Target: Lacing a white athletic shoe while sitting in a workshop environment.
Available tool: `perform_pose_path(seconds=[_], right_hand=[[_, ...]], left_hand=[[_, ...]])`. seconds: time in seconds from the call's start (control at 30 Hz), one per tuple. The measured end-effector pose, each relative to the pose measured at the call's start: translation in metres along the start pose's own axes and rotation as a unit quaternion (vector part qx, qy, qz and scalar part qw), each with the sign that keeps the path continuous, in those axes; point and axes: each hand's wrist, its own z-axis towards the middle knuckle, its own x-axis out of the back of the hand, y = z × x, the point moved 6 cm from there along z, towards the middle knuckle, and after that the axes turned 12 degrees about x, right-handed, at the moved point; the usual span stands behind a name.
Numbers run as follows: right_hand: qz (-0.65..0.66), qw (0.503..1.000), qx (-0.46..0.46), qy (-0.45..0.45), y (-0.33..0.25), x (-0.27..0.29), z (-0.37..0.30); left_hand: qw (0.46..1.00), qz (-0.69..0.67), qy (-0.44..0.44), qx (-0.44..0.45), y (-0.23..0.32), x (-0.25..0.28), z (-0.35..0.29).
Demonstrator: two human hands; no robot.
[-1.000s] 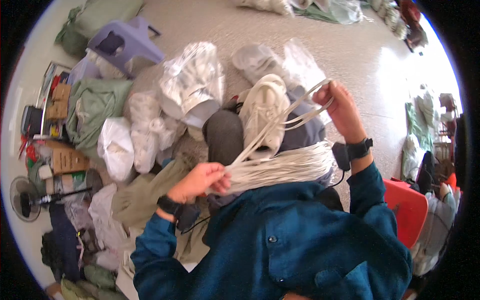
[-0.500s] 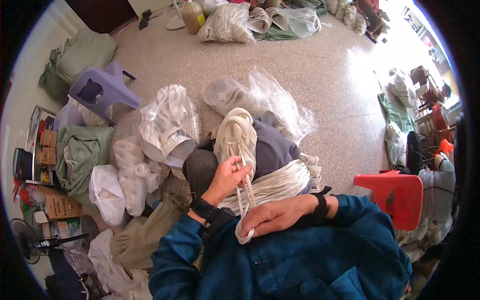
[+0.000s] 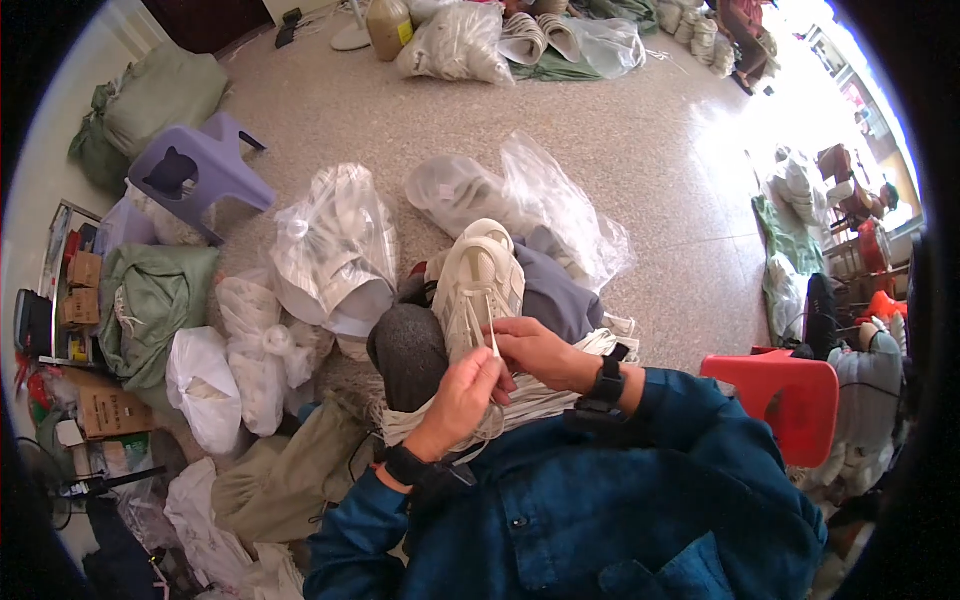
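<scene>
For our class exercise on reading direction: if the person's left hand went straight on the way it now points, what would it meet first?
Likely the right hand, which lies just ahead of the left hand, up and to the right, beside the white lace; depth there is hard to judge.

The shoe [image 3: 482,285] sits on the person's lap [image 3: 560,290], the lace bundle [image 3: 537,398] behind it, nearer the waist; on the floor [image 3: 680,190], bags [image 3: 335,240] lie before and left; one stool [image 3: 805,380] stands right, another near the left edge.
</scene>
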Motion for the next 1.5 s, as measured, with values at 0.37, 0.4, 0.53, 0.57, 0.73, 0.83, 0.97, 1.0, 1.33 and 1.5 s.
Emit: perform_pose_path(seconds=[0.37,0.4,0.53,0.57,0.73,0.83,0.97,1.0,1.33,1.5], right_hand=[[-0.401,0.874,0.256,0.097,-0.032,0.048,-0.010],[-0.402,0.874,0.257,0.097,-0.027,0.051,-0.013],[-0.571,0.783,0.244,0.050,-0.028,0.031,-0.009],[-0.584,0.773,0.243,0.050,-0.024,0.035,-0.003],[-0.630,0.749,0.203,0.013,-0.016,0.033,0.028],[-0.654,0.736,0.173,-0.022,-0.007,0.040,0.043],[-0.497,0.859,0.119,-0.045,-0.022,0.061,0.028],[-0.296,0.955,0.015,-0.017,-0.023,0.072,0.013],[0.373,0.875,0.260,0.163,-0.038,0.205,-0.114],[0.362,0.819,0.417,0.155,-0.041,0.285,-0.195]], left_hand=[[0.942,-0.330,0.021,0.053,-0.006,0.108,-0.029],[0.923,-0.379,-0.006,0.062,-0.013,0.117,-0.029],[0.933,-0.346,0.024,0.090,-0.026,0.137,-0.028],[0.935,-0.339,0.043,0.092,-0.024,0.136,-0.028],[0.916,-0.394,0.034,0.067,-0.027,0.153,-0.021],[0.908,-0.413,0.045,0.062,-0.026,0.157,-0.021],[0.938,-0.324,0.106,0.065,-0.030,0.179,-0.048],[0.955,-0.240,0.154,0.080,-0.031,0.186,-0.060],[0.921,0.222,0.290,0.138,-0.088,0.285,-0.145],[0.864,0.277,0.367,0.203,-0.156,0.366,-0.210]])
